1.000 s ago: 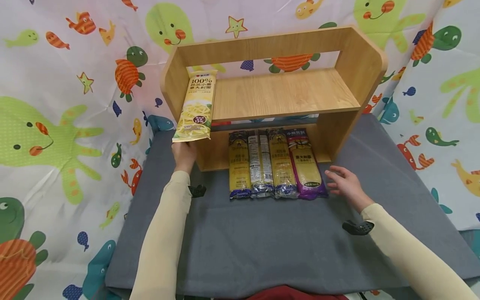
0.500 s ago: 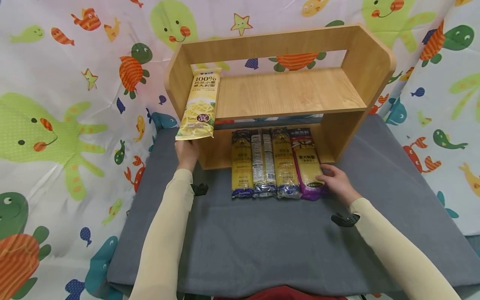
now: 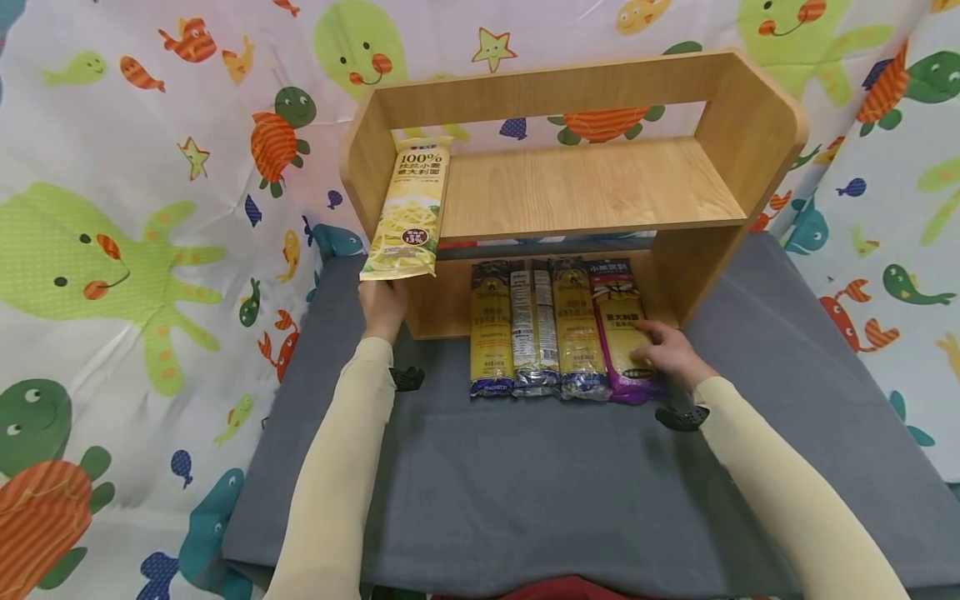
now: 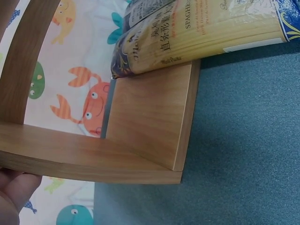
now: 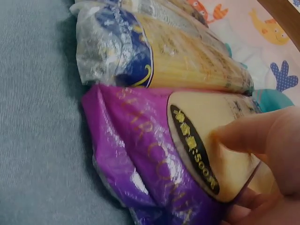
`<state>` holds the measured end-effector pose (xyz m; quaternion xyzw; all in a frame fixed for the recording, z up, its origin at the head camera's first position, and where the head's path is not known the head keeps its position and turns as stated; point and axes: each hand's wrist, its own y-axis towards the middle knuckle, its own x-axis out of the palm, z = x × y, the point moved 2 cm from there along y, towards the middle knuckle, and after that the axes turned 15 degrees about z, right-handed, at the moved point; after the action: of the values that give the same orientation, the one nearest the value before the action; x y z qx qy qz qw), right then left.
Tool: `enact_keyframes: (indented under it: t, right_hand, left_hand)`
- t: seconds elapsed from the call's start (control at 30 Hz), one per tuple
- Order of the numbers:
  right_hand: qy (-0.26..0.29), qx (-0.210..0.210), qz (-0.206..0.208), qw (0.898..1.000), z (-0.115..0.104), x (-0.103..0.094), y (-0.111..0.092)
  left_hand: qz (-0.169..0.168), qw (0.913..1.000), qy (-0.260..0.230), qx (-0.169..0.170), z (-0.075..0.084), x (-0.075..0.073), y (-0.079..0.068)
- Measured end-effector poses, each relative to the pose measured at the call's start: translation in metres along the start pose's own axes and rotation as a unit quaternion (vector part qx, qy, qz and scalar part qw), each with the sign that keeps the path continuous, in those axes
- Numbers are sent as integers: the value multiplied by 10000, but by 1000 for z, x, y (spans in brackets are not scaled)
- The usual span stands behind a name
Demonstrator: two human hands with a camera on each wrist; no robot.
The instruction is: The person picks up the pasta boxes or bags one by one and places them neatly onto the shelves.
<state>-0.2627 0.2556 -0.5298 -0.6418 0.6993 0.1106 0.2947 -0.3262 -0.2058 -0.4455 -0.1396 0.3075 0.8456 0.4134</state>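
Note:
In the head view my left hand (image 3: 384, 308) is at the left side of the two-tier wooden shelf (image 3: 600, 183), below a yellow pasta packet (image 3: 408, 208). The left wrist view has a thumb (image 4: 26, 187) against the side board's edge; other fingers are hidden. My right hand (image 3: 671, 354) holds the purple-ended spaghetti packet (image 3: 618, 333), rightmost in the row. Its thumb (image 5: 243, 136) presses the clear window while fingers curl around the packet's side in the right wrist view.
Left of the purple packet lie a yellow spaghetti packet (image 3: 577, 333), a silver-labelled one (image 3: 534, 325) and another yellow one (image 3: 491, 333). Their far ends reach into the lower tier. Grey cloth (image 3: 525, 492) covers the table, and a patterned curtain (image 3: 150, 250) hangs behind.
My right hand has moved left from beside the purple packet onto it and taken hold of it. The left hand stays at the shelf's side. The head view has shifted slightly.

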Motion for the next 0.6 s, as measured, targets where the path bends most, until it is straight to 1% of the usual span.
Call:
enact_keyframes:
  t: [0.13, 0.33, 0.43, 0.6]
  right_hand:
    - [-135, -183, -223, 9995, 8, -3, 1]
    - [-260, -375, -666, 9967, 19, -10, -5]
    - [-265, -499, -867, 9946, 22, -11, -10]
    - [-185, -666, -1003, 9926, 24, -12, -20]
  left_hand:
    - [-17, 10000, 47, -5, -1, 2, -1]
    - [-126, 9996, -115, -205, 0, 5, -3]
    - [-93, 9998, -125, -158, 0, 4, -2]
    - [-15, 9999, -135, -105, -1, 0, 0]
